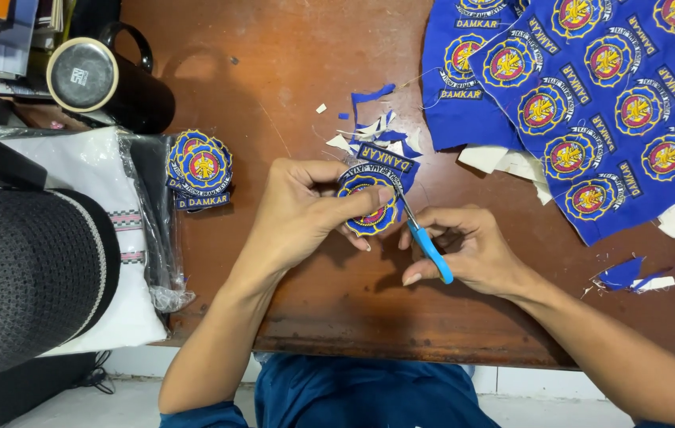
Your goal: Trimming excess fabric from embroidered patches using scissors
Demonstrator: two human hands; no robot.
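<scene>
Scissors (426, 244) clamped in the right hand (468, 250) – left hand (306, 208) pinches the round patch (371, 202). Best to turn the patch, not the blades.

Both forearms are bare down to the left hand (306, 208) and right hand (464, 247), with no rings or watch showing; dark blue sleeves end near the elbows, above matching blue clothing

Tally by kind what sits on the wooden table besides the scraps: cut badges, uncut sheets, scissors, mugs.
Badge being trimmed in the left hand: 1
Stack of cut badges (number in it cannot be told): 1
Blue sheets of uncut badges: 2
Blue-handled scissors in the right hand: 1
Black mug on its side: 1
Total: 6
</scene>
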